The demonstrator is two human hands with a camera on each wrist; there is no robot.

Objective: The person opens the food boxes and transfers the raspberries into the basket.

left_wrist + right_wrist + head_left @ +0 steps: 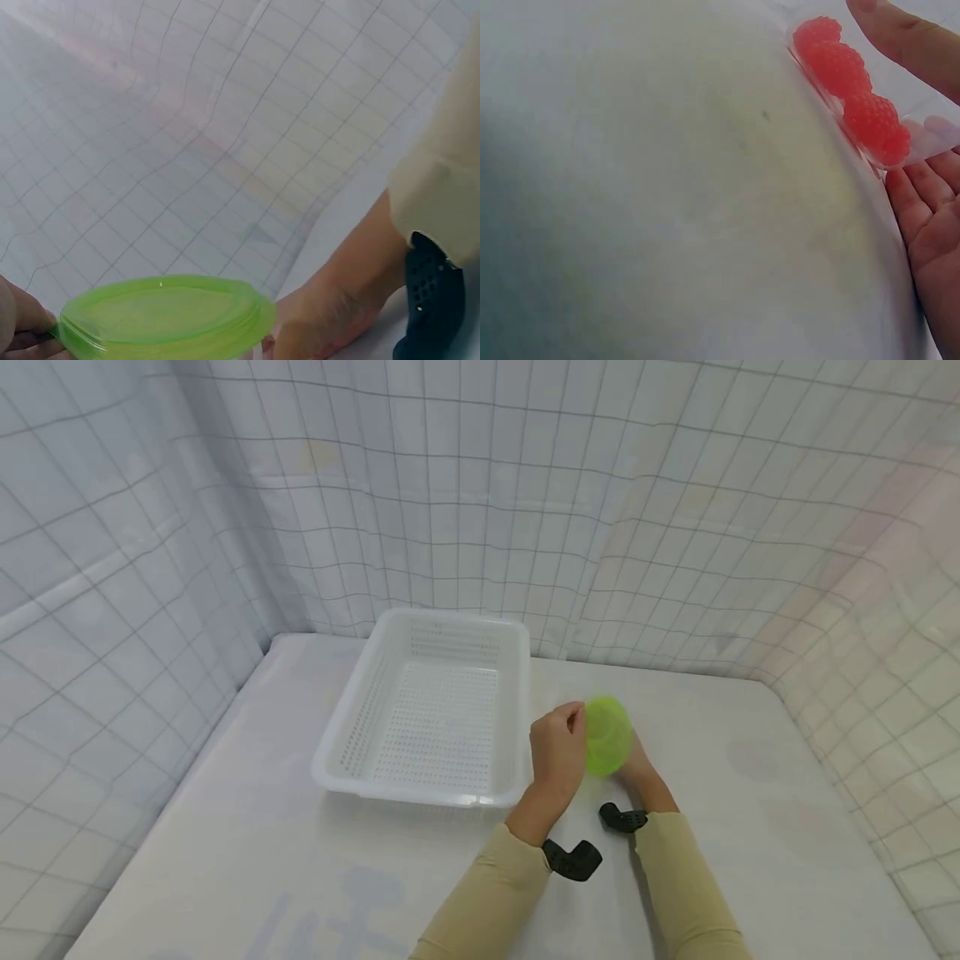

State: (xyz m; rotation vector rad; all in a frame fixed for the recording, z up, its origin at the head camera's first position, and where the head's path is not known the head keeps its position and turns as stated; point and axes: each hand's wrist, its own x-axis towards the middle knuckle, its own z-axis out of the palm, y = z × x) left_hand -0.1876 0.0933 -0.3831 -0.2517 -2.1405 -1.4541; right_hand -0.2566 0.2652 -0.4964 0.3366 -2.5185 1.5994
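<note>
My left hand [558,747] pinches the edge of a translucent green lid [608,737], to the right of the white basket. In the left wrist view the lid [169,315] lies nearly flat, fingers [30,319] at its left edge and my right hand [319,322] close by its right. The right wrist view shows a clear container [930,139] with several red raspberries [840,69] inside. My right hand [937,225] holds that container from the side, thumb on one side and fingers on the other. In the head view the lid hides the container.
A white perforated plastic basket [517,727] stands left of my hands on the white-covered table [360,877]. Grid-patterned white cloth [480,485] hangs behind the table and along both sides. Each wrist wears a black strap device [573,860].
</note>
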